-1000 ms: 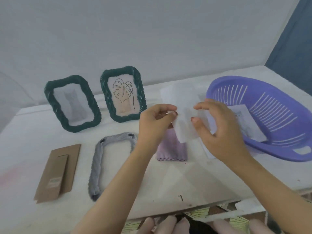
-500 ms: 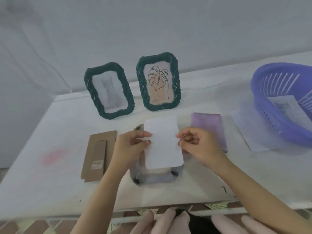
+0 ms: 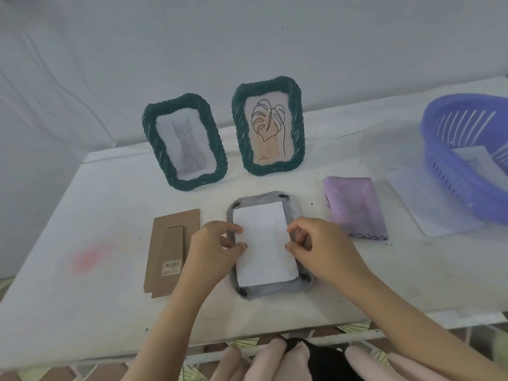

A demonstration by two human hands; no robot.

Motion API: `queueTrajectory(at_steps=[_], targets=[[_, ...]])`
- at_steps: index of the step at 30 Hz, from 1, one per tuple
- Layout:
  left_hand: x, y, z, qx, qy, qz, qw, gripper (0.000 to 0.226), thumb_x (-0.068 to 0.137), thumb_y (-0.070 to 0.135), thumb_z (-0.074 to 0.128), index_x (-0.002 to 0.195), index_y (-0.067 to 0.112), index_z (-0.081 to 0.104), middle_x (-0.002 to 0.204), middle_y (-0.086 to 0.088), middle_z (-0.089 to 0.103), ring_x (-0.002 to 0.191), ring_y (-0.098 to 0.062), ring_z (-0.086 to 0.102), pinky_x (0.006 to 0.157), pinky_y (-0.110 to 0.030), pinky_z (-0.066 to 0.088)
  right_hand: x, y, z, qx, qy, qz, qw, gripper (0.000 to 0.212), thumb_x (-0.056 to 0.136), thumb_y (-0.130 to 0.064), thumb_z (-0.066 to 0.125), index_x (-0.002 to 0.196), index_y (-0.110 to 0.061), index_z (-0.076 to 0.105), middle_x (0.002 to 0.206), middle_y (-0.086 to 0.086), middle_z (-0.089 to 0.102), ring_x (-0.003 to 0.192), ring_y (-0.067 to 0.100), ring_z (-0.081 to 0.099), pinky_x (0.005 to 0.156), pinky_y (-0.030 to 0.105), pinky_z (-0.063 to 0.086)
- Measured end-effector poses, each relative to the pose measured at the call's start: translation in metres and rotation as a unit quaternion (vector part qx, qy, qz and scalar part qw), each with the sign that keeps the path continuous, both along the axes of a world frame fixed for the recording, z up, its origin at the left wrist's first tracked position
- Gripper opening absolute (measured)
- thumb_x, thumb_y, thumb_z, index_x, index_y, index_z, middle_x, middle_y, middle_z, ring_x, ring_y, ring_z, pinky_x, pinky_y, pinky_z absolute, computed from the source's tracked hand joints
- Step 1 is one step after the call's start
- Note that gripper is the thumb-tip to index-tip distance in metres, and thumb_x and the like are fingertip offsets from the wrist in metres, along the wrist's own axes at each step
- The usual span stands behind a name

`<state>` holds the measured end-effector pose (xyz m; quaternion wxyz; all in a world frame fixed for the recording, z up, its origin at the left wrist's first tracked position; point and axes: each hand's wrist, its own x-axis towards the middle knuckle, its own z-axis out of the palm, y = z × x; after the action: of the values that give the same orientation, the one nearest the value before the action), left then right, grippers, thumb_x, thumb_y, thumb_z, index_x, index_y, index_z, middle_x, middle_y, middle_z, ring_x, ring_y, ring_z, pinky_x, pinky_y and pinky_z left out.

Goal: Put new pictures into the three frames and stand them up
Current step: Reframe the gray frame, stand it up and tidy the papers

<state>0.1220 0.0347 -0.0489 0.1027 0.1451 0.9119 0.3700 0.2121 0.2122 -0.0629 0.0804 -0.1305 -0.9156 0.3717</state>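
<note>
Work surface: white table, viewed from above and in front.

Item under work: the grey frame lies flat, back side up, near the front middle of the table, with dark tabs visible at its corners. A white picture sheet lies blank side up within the frame's back opening and covers most of it; only the grey border shows around it.

Left hand: fingers curled, thumb and forefinger pinching the sheet's left edge, the hand partly over the frame's left border.

Right hand: fingers curled, fingertips pinching the sheet's right edge, over the frame's right border. Whether either hand also presses on the frame cannot be determined.

Other frames: two green frames stand upright at the back of the table, side by side and apart. The left green frame holds a grey cat drawing. The right green frame holds a line drawing of a leaf.

Other items: a brown cardboard backing with its stand flap and a barcode label lies flat just left of the left hand. A folded purple cloth lies to the right of the grey frame, apart from it. A purple slotted basket sits at the far right with a paper inside. A clear sheet lies on the table, partly under the basket
</note>
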Motion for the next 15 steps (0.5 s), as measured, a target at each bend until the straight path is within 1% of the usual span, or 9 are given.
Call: queueTrajectory(at_steps=[3,5,7,9,11,12,15], targets=[[-0.0014,0.0026,-0.0021,-0.012,0.023,-0.019,0.999,0.021,0.076,0.014,0.073,0.096,0.02,0.068,0.098,0.007,0.058,0.068,0.001,0.055,0.059,0.001,0.036,-0.0005,-0.0034,-0.0015,0.032,0.004,0.004,0.999,0.028,0.081,-0.027,0.066,0.108,-0.025,0.06,0.072,-0.012,0.05,0.065,0.002,0.046,0.057,0.014,0.033],[-0.0024,0.0042,-0.0034,-0.021,0.032,-0.028,0.999,0.025,0.075,0.015,0.073,0.1,0.019,0.068,0.1,0.006,0.056,0.068,0.0,0.053,0.061,-0.002,0.036,-0.0006,-0.0052,-0.0022,0.043,0.001,-0.001,0.999,0.03,0.081,-0.027,0.065,0.111,-0.025,0.06,0.074,-0.011,0.049,0.067,0.004,0.046,0.059,0.015,0.033],[-0.0032,0.0051,-0.004,-0.026,0.04,-0.038,0.998,0.029,0.075,0.017,0.073,0.104,0.019,0.067,0.098,0.005,0.056,0.07,0.0,0.052,0.068,-0.011,0.037,0.0,-0.0068,-0.0029,0.045,0.0,-0.008,0.999,0.029,0.082,-0.027,0.064,0.111,-0.025,0.061,0.08,-0.011,0.053,0.072,0.007,0.05,0.064,0.019,0.038],[-0.0037,0.0058,-0.0046,-0.029,0.042,-0.045,0.998,0.031,0.076,0.018,0.073,0.107,0.019,0.067,0.097,0.005,0.055,0.073,0.0,0.052,0.074,-0.016,0.038,0.0005,-0.0076,-0.0033,0.058,0.003,-0.014,0.998,0.029,0.082,-0.027,0.064,0.11,-0.024,0.062,0.094,-0.009,0.058,0.083,0.011,0.055,0.071,0.023,0.042],[-0.0044,0.0063,-0.0047,-0.03,0.04,-0.047,0.998,0.032,0.076,0.018,0.072,0.108,0.019,0.066,0.099,0.006,0.054,0.076,-0.004,0.053,0.077,-0.018,0.039,0.0,-0.0068,-0.0035,0.076,0.009,-0.009,0.997,0.028,0.081,-0.028,0.065,0.109,-0.023,0.064,0.107,-0.007,0.061,0.093,0.014,0.057,0.079,0.027,0.044],[-0.0049,0.0066,-0.0043,-0.03,0.038,-0.047,0.998,0.033,0.076,0.019,0.073,0.108,0.019,0.066,0.099,0.006,0.054,0.078,-0.006,0.054,0.079,-0.018,0.039,-0.0003,-0.0065,-0.0029,0.079,0.008,-0.005,0.997,0.029,0.081,-0.028,0.065,0.109,-0.022,0.064,0.111,-0.007,0.061,0.096,0.015,0.057,0.082,0.028,0.043],[-0.006,0.0052,-0.0042,-0.024,0.026,-0.047,0.998,0.033,0.075,0.018,0.073,0.108,0.019,0.066,0.098,0.004,0.057,0.082,-0.009,0.055,0.08,-0.02,0.04,-0.0013,-0.0069,-0.0022,0.088,0.001,0.0,0.996,0.028,0.081,-0.028,0.065,0.109,-0.022,0.064,0.112,-0.008,0.063,0.1,0.015,0.057,0.087,0.031,0.042]])
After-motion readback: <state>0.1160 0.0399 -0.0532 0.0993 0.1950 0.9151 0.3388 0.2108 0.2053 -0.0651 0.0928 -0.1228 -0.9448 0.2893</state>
